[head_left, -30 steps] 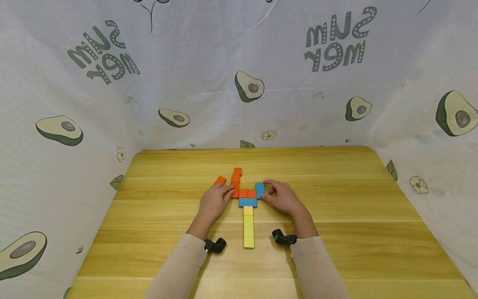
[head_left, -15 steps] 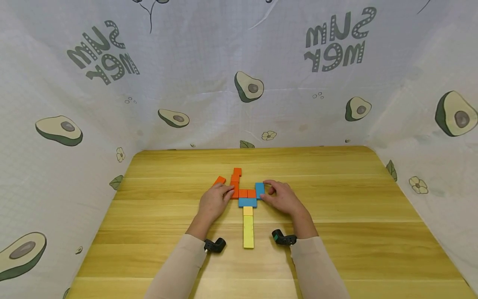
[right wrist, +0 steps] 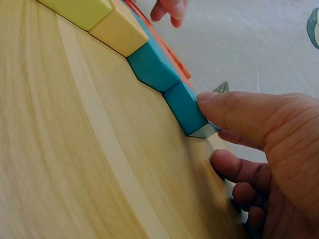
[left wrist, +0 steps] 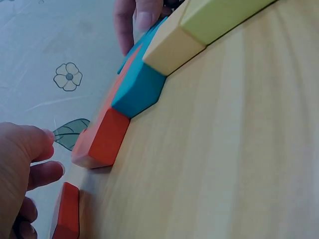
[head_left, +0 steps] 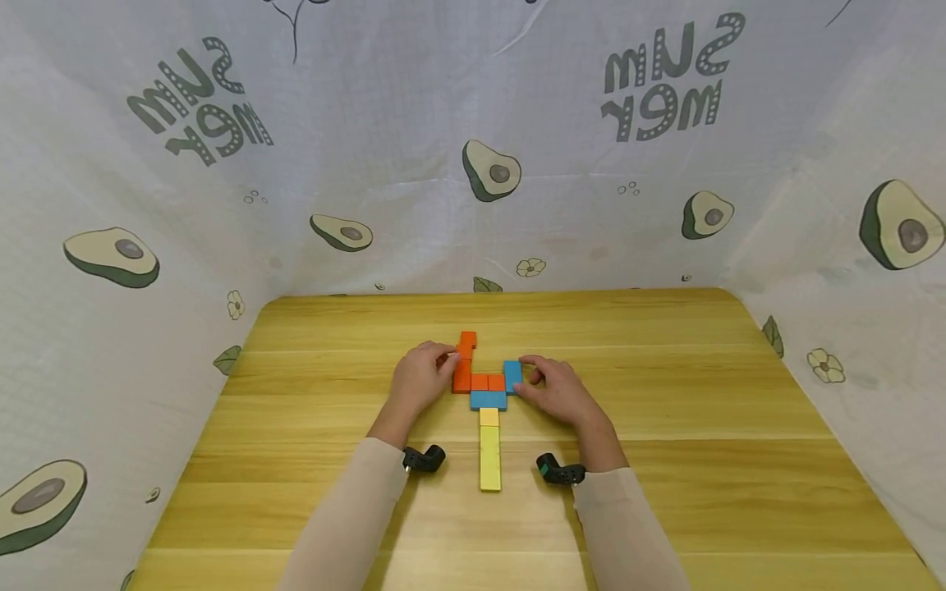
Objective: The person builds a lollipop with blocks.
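Flat coloured blocks lie joined on the wooden table in the head view. A yellow-green block (head_left: 490, 460) runs up to a small pale-yellow block (head_left: 489, 417), then a blue block (head_left: 489, 400). Two small orange-red blocks lie above that, with a column of red blocks (head_left: 461, 377) on their left. My left hand (head_left: 421, 376) hovers beside this column, fingers loosely bent and holding nothing; a loose red block (left wrist: 66, 211) lies below it in the left wrist view. My right hand (head_left: 559, 390) grips the right-hand blue block (head_left: 512, 377) with thumb and index finger.
The wooden table (head_left: 709, 460) stretches out on both sides of the blocks. A white cloth (head_left: 414, 172) printed with avocados hangs behind it and at the sides. A black wrist camera (head_left: 424, 459) sits at each sleeve cuff.
My left hand has moved slightly away from me along the red column, now covering the loose red block in the head view. The right hand has stayed at the blue block.
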Motion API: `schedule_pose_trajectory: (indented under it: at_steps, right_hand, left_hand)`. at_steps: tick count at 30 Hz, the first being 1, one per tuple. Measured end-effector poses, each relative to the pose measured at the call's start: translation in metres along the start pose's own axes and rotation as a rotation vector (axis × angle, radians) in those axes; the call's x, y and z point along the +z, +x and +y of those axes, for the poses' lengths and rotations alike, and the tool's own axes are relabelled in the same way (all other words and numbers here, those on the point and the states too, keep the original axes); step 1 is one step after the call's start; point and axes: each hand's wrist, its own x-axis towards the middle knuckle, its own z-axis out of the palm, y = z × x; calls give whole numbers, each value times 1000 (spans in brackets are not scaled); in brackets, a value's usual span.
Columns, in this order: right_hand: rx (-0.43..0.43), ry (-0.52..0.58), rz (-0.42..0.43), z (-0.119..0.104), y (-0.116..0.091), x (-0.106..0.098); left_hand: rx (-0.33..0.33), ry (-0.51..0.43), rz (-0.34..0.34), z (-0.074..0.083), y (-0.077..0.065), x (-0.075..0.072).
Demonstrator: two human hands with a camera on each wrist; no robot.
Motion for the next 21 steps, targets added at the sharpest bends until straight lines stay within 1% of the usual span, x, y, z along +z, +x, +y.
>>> schedule_pose_trajectory:
  at_steps: [4, 7, 9, 12, 14, 21]
  right_hand:
    - [-1, 0, 3, -1, 0, 0]
    - [-7, 0, 7, -1, -1, 1]
    - [-13, 4, 9, -1, -1, 1]
    - [-20, 9, 10, -2, -2, 0]
    - [-22, 11, 10, -2, -2, 0]
    - [-9, 12, 5, -2, -2, 0]
  left_hand:
    - [-6, 29, 4, -5, 14, 1]
    - [-14, 50, -24, -8, 22, 2]
    - [-17, 67, -56, -9, 27, 2]
    - [-23, 77, -89, -9, 32, 3]
    - [-25, 87, -98, -9, 35, 4]
    - [-84, 84, -89, -3, 40, 9]
